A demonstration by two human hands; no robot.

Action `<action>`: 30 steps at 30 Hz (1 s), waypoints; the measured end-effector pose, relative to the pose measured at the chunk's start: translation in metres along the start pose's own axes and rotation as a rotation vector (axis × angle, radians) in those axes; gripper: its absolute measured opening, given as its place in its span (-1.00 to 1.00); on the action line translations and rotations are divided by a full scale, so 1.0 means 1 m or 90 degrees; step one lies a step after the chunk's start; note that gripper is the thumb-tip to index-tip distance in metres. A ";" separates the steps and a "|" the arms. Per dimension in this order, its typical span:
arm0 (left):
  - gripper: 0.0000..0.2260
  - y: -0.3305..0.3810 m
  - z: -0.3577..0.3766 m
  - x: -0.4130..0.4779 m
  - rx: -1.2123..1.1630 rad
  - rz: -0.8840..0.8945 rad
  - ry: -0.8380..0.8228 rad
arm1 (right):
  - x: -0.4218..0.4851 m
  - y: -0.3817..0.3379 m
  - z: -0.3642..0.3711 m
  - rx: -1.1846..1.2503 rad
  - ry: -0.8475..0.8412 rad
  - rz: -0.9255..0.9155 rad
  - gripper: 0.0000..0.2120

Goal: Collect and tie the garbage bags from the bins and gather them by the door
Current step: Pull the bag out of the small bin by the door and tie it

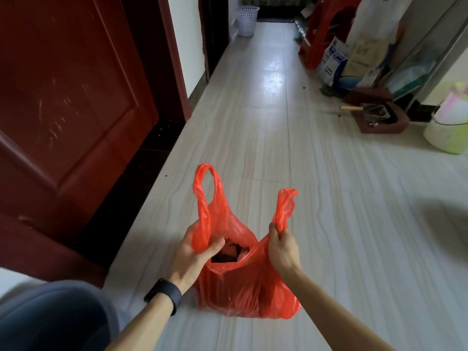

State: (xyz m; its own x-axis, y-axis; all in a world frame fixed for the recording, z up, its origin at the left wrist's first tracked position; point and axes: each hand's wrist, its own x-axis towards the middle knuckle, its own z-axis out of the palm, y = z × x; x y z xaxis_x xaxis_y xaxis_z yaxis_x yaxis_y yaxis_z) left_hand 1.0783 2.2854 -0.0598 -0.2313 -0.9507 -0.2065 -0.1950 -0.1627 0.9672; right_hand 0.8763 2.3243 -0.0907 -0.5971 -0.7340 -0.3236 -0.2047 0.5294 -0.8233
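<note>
Head view: two hands grip a red bag's handles beside the door

Nearest, at the lower left corner, a knee (50, 317) in grey-blue cloth fills the edge of the picture. Both bare forearms reach forward from the bottom edge, and the left one wears a dark wristband (164, 296). The left hand (196, 252) has its thumb and fingers curled round the base of the left handle (205, 198), whose loop stands up above the fist. The right hand (282, 249) pinches the right handle (285, 206) low down, fingers closed tight on the bunched plastic, with the crumpled end sticking up past the knuckles. Between the hands the bag (243, 292) sits on the pale tiled floor (354, 224) with its mouth pulled open. Dark and reddish scraps show inside, too small to tell apart. The bag stands just right of a dark red door (63, 97) that runs along the left side.

Farther off on the right, a pale bucket (448, 127) stands near the edge, and a brown tray (379, 117) with a wooden-handled tool lies just beside it. Behind these, printed sacks (354, 59) lean against the wall next to a red stool (319, 34). At the far end of the hallway a white slatted bin (247, 20) stands by the left wall.
</note>
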 end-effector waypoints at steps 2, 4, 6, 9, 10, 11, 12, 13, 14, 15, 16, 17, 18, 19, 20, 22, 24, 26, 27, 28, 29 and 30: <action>-0.68 -0.011 0.003 0.003 0.065 0.004 0.004 | 0.004 0.006 0.004 -0.017 -0.030 0.027 -0.67; -0.75 -0.021 0.008 0.009 0.162 0.037 0.023 | 0.009 0.011 0.006 -0.045 -0.073 0.049 -0.66; -0.75 -0.031 0.014 0.018 0.235 0.070 0.046 | 0.013 0.014 0.006 -0.082 -0.116 0.054 -0.66; -0.70 -0.034 0.026 0.028 0.221 0.110 0.023 | 0.015 0.013 0.002 -0.079 -0.159 0.057 -0.67; -0.68 -0.033 0.031 0.030 0.197 0.110 0.009 | 0.014 0.013 0.002 -0.082 -0.182 0.058 -0.69; -0.66 -0.031 0.036 0.031 0.177 0.090 0.008 | 0.015 0.014 0.002 -0.089 -0.203 0.059 -0.70; -0.64 -0.027 0.040 0.031 0.157 0.067 0.029 | 0.014 0.014 0.003 -0.092 -0.217 0.061 -0.71; -0.63 -0.029 0.043 0.032 0.129 0.025 0.068 | 0.014 0.015 0.004 -0.079 -0.222 0.069 -0.72; -0.62 -0.033 0.046 0.034 0.091 -0.022 0.107 | 0.014 0.017 0.006 -0.054 -0.219 0.080 -0.72; -0.59 -0.035 0.047 0.034 0.053 -0.078 0.139 | 0.014 0.019 0.009 -0.027 -0.202 0.091 -0.72; -0.54 -0.042 0.048 0.035 0.012 -0.127 0.160 | 0.015 0.020 0.012 -0.006 -0.170 0.105 -0.70; -0.51 -0.047 0.048 0.033 -0.025 -0.167 0.171 | 0.014 0.021 0.014 0.023 -0.122 0.122 -0.69; -0.51 -0.048 0.048 0.032 -0.049 -0.199 0.172 | 0.014 0.023 0.015 0.073 -0.068 0.147 -0.68; -0.56 -0.052 0.047 0.032 -0.056 -0.221 0.169 | 0.014 0.023 0.016 0.132 -0.020 0.180 -0.67; -0.62 -0.056 0.046 0.030 -0.054 -0.226 0.165 | 0.014 0.026 0.016 0.183 0.016 0.210 -0.67; -0.61 -0.064 0.043 0.027 -0.076 -0.201 0.118 | 0.014 0.028 0.018 0.239 0.046 0.252 -0.67; -0.46 -0.073 0.039 0.024 -0.091 -0.188 0.057 | 0.013 0.028 0.020 0.273 0.048 0.278 -0.68; -0.51 -0.079 0.042 0.018 -0.059 -0.173 -0.014 | 0.013 0.024 0.023 0.312 0.047 0.311 -0.69; -0.63 -0.078 0.044 0.015 -0.014 -0.176 -0.027 | 0.014 0.023 0.024 0.334 0.048 0.332 -0.69; -0.71 -0.072 0.046 0.011 0.037 -0.179 -0.017 | 0.014 0.020 0.023 0.353 0.046 0.349 -0.70; -0.67 -0.071 0.046 0.012 0.066 -0.186 0.003 | 0.013 0.017 0.021 0.363 0.040 0.359 -0.71; -0.62 -0.066 0.046 0.010 0.057 -0.194 0.032 | 0.013 0.014 0.019 0.364 0.032 0.363 -0.72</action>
State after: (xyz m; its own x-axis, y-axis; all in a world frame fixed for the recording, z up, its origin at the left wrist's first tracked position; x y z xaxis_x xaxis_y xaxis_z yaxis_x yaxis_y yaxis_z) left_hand 1.0456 2.2990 -0.1327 -0.1028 -0.8736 -0.4756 -0.3322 -0.4206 0.8443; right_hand 0.8809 2.3142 -0.1156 -0.5272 -0.3896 -0.7552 0.5621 0.5065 -0.6538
